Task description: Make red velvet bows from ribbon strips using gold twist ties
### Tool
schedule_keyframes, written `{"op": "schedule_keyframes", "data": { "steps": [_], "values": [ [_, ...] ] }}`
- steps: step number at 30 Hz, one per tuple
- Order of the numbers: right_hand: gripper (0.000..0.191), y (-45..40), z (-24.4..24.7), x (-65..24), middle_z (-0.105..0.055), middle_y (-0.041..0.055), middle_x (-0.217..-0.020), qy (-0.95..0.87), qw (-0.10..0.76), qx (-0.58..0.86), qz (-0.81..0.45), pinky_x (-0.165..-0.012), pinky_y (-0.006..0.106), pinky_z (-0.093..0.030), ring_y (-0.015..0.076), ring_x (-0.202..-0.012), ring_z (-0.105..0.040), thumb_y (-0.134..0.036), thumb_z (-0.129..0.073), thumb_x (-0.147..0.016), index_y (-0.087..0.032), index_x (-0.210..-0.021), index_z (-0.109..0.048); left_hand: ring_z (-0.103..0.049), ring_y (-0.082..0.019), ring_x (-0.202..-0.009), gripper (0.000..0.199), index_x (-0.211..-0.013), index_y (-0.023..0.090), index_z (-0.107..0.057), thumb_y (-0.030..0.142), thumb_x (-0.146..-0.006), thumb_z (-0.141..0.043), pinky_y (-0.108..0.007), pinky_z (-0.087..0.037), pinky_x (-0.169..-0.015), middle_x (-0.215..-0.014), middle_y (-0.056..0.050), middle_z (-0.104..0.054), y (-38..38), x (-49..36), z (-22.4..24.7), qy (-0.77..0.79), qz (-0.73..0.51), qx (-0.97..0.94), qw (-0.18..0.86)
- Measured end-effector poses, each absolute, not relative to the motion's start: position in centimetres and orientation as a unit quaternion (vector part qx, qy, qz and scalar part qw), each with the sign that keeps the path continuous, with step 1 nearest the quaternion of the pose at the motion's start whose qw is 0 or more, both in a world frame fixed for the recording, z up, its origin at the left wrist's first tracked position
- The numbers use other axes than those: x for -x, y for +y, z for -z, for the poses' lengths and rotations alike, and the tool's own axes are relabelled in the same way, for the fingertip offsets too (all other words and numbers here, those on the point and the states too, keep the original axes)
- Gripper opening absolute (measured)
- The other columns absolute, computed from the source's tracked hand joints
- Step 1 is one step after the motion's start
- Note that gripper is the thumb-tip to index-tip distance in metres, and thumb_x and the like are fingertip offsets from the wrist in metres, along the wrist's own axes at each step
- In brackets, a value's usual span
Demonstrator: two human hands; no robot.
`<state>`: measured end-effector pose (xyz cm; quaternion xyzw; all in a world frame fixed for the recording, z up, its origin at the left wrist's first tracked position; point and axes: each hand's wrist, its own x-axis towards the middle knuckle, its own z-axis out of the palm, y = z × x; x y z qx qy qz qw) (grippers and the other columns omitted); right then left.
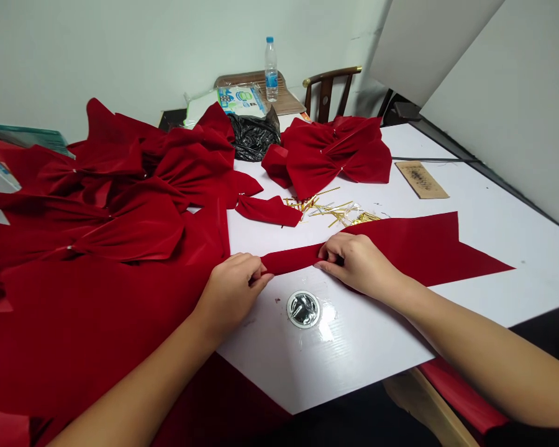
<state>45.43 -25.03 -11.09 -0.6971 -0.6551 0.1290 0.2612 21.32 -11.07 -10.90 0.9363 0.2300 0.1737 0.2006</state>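
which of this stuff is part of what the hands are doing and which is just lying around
Part of the work:
left hand and right hand gripping a red velvet strip
red velvet bows
gold wire ties

Just lying about:
water bottle
black plastic bag
wooden chair
brown card

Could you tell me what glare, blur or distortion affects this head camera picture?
In the head view, glare sits on the shiny film around the round metal disc on the white tabletop; the left hand, right hand and red velvet strip look sharp, with no obvious motion blur; shadows are soft; wide-angle stretching enlarges the forearms toward the bottom corners.
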Motion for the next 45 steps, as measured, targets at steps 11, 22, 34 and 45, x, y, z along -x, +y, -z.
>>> {"op": "schedule_keyframes", "data": {
  "steps": [11,22,34,45],
  "values": [
    [0.014,-25.3,10.7,-44.9,-0.068,0.0081,-0.095,-0.707,0.178,0.680,-0.076,-0.076,0.032,-0.049,0.0205,-0.087,-0.062,-0.020,-0.058,-0.099,-0.015,-0.092,-0.070,-0.059,-0.022,-0.088,0.022,-0.089,0.015,-0.065,0.015,-0.103,-0.047,-0.036,-0.053,-0.081,-0.097,-0.009,-0.066,-11.2,-21.6,11.5,0.104,-0.171,-0.976,0.083],
    [0.014,-25.5,10.6,-44.2,-0.071,0.0103,-0.106,-0.708,0.153,0.688,-0.035,-0.086,0.040,-0.055,0.0253,-0.097,-0.061,-0.019,-0.058,-0.098,-0.013,-0.094,-0.070,-0.068,-0.026,-0.095,0.018,-0.088,0.012,-0.065,0.014,-0.100,-0.051,-0.039,-0.060,-0.082,-0.102,-0.012,-0.071,-12.2,-21.5,11.4,0.134,-0.193,-0.972,-0.002],
    [0.015,-25.8,10.5,-44.2,-0.071,0.0069,-0.110,-0.695,0.124,0.708,-0.008,-0.068,0.033,-0.046,0.0234,-0.097,-0.062,-0.027,-0.059,-0.099,-0.018,-0.097,-0.071,-0.066,-0.025,-0.099,0.015,-0.087,0.014,-0.064,0.016,-0.099,-0.055,-0.039,-0.059,-0.086,-0.108,-0.010,-0.070,-11.8,-21.6,11.3,0.143,-0.175,-0.973,0.048],
    [0.012,-25.6,10.7,-44.6,-0.068,0.0076,-0.090,-0.697,0.159,0.697,-0.048,-0.072,0.032,-0.045,0.0217,-0.087,-0.059,-0.020,-0.061,-0.095,-0.016,-0.084,-0.066,-0.063,-0.022,-0.087,0.014,-0.087,0.013,-0.065,0.016,-0.097,-0.057,-0.039,-0.055,-0.079,-0.095,-0.008,-0.069,-11.8,-21.5,11.4,0.162,-0.170,-0.967,0.100]
  ]
}}
